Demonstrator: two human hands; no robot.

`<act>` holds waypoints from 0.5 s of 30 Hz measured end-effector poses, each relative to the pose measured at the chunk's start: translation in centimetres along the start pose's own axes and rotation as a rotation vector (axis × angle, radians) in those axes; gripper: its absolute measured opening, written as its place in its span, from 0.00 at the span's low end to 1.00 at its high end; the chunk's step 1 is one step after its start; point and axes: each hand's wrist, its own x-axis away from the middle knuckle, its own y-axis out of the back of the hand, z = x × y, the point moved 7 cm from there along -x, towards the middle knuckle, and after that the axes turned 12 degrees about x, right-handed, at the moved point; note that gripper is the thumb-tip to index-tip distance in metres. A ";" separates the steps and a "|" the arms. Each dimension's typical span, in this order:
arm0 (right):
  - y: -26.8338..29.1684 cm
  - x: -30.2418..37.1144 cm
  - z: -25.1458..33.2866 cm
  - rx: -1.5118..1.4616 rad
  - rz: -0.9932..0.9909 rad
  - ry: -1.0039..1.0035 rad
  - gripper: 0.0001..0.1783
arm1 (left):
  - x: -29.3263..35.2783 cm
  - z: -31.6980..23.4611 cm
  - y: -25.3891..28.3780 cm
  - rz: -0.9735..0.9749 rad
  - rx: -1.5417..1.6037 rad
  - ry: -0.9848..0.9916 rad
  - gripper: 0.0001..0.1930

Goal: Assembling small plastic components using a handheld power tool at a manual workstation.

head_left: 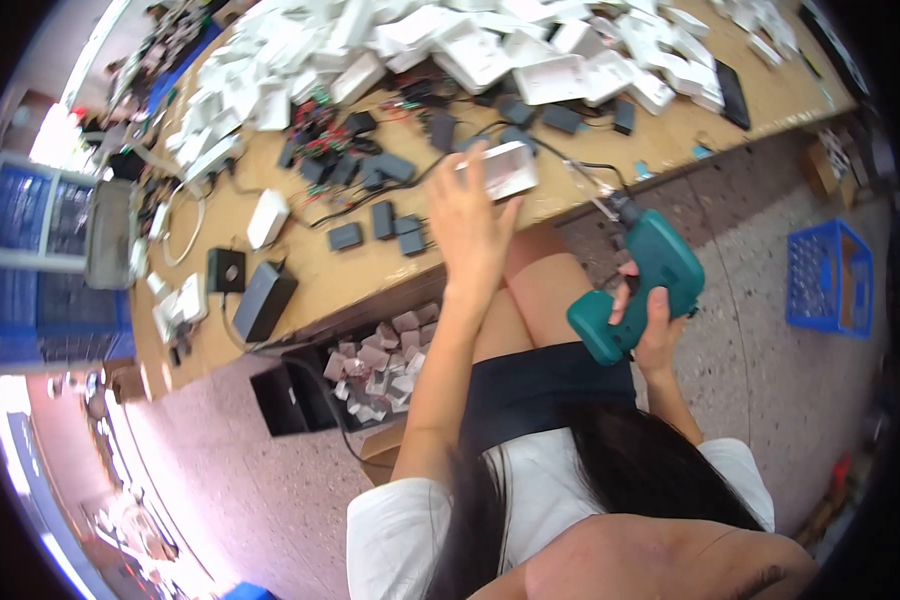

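Observation:
My left hand [470, 215] is closed on a small white plastic housing [511, 172], held just over the table's front edge with its hollow side partly showing. In my right hand [652, 325] is a green cordless drill [663, 262], gripped by its handle to the right of my lap. Its thin bit points up and left toward the white housing, apart from it. Several small dark grey boxes [383, 220] lie on the table left of my left hand. Others, with black cables among them, lie just beyond it.
A large heap of white plastic housings [470, 50] covers the back of the wooden table [320, 275]. Red and black wires [320, 125] lie before it. Under the table, a black bin [290, 400] stands near many small white pieces [380, 365]. A blue crate [820, 280] stands on the floor at right.

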 end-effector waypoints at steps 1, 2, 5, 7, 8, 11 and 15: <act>-0.8 0.6 0.8 0.003 -0.027 0.014 0.28 | -0.1 0.3 0.9 0.028 0.003 -0.025 0.34; -1.9 1.3 1.2 -0.026 0.017 0.020 0.28 | -0.2 0.7 2.1 0.056 0.003 -0.049 0.33; -3.8 3.8 3.2 -0.065 -0.053 0.061 0.29 | -0.8 0.8 9.9 -0.035 0.176 -0.013 0.34; -5.2 5.3 6.8 -0.055 -0.074 0.182 0.29 | -1.4 2.5 17.6 -0.213 0.444 0.001 0.32; -6.0 5.8 7.7 -0.071 -0.055 0.185 0.29 | -1.8 4.3 20.8 -0.265 0.703 0.069 0.32; -7.6 7.1 10.6 -0.097 -0.012 0.220 0.28 | -1.3 8.5 32.0 -0.452 1.009 0.304 0.32; -9.4 7.5 13.2 -0.125 -0.031 0.206 0.27 | -0.2 11.4 44.0 -0.644 0.778 0.331 0.36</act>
